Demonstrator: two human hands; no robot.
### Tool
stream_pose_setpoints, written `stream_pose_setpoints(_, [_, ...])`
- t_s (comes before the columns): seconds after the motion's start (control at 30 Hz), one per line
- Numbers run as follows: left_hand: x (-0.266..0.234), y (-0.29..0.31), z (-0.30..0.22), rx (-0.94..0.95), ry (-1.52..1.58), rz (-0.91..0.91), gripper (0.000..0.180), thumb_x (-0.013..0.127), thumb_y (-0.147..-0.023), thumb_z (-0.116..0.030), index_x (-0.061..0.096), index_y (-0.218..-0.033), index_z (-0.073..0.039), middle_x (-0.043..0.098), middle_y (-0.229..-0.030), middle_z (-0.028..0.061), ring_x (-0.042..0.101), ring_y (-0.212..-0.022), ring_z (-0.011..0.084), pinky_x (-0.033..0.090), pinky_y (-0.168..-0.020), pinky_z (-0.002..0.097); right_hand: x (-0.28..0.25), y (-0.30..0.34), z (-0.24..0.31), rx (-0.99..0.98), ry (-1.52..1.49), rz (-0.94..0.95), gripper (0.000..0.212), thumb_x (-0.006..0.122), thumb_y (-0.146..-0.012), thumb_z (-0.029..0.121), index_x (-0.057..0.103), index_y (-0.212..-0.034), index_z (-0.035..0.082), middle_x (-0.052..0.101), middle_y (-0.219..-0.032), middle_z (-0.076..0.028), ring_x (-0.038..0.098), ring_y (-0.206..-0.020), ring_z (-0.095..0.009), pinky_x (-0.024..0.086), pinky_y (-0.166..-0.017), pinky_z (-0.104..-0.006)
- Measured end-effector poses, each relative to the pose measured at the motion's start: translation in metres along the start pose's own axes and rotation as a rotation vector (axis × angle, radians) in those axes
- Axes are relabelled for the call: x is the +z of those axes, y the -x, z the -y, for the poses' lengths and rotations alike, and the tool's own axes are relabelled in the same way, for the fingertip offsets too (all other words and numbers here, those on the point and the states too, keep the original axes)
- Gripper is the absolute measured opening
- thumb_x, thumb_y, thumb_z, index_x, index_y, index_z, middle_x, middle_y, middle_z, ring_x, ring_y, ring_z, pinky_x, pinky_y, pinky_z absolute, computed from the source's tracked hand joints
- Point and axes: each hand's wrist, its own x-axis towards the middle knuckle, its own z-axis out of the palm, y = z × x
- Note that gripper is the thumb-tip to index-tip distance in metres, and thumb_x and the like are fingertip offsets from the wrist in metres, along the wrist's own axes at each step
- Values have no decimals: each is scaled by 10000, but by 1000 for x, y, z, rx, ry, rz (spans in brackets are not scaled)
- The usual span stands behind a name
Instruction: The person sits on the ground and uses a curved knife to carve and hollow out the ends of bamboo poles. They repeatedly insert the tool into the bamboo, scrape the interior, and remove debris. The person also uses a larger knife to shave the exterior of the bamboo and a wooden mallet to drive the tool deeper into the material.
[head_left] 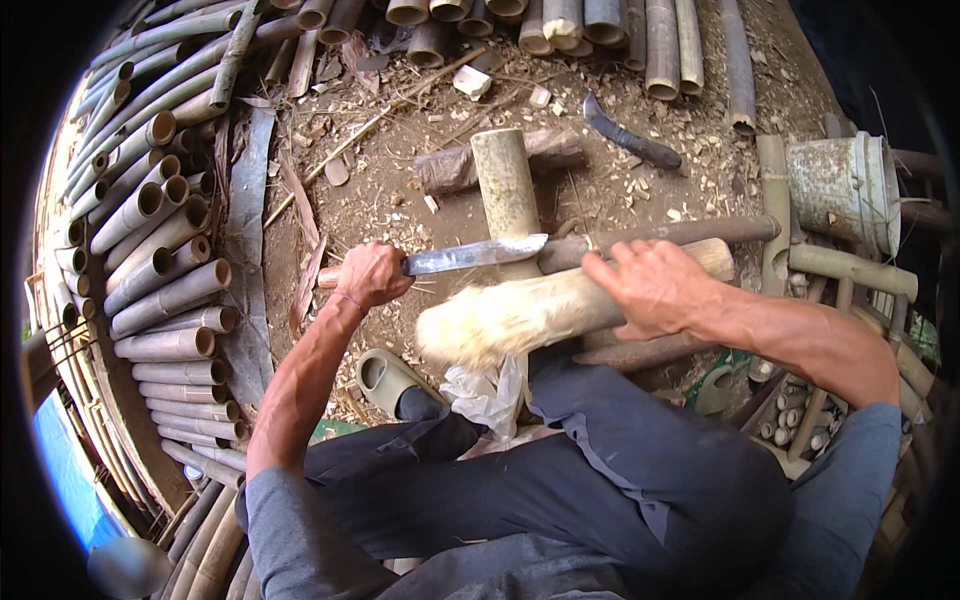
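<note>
My left hand (372, 274) is closed round the wooden handle of a machete (460, 258), whose blade points right. The blade lies across the near end of a short bamboo piece (503, 175), its tip just past it. My right hand (655, 288) grips a thick wooden club (540, 315) with a pale, frayed end pointing left, over my knees and nearer to me than the blade. Beyond the blade, the bamboo piece's far end rests on a dark log (555, 150).
A second curved knife (630, 135) lies on the chip-strewn ground (400, 170). Cut bamboo tubes (150, 250) are stacked at the left, more along the back. A dirty white bucket (845, 190) stands at the right, near a long pole (690, 232). A plastic bag (490, 395) lies by my sandal (385, 378).
</note>
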Motion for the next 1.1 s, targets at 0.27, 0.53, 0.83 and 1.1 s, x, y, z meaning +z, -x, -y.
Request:
stream_pose_setpoints(0.27, [-2,4,0,-1,-35,-13,244,620,-745,-323,708,-744,-96,668,-679,157,667,-623,317,550,-619,425,10,-18,-13,-229,6,-172,696,872,-618,342,529,-1119,2,640,-856,-158,658,-766,-284,560,-657,-376])
stream_pose_setpoints(0.53, [-5,-8,-11,47,-43,-5,251,627,-738,-326,706,-746,-88,661,-659,160,661,-599,325,546,-603,432,29,-23,1,-696,17,-611,608,776,-641,308,545,-1145,59,608,-816,-82,640,-715,-229,540,-635,-344])
stream_pose_setpoints(0.83, [-14,-10,-6,70,-31,34,259,616,-717,-306,666,-664,-58,645,-635,184,659,-604,346,543,-601,448,18,-8,45,-533,-82,-459,613,806,-564,313,562,-1053,36,562,-751,-75,604,-662,-205,498,-550,-316])
stream_pose_setpoints(1.1, [-13,-16,4,59,-52,60,286,590,-722,-317,663,-656,-48,637,-613,172,648,-562,315,536,-556,429,-10,-8,31,-194,-135,-16,718,827,-676,457,527,-1135,-6,641,-863,-176,675,-750,-298,570,-627,-385])
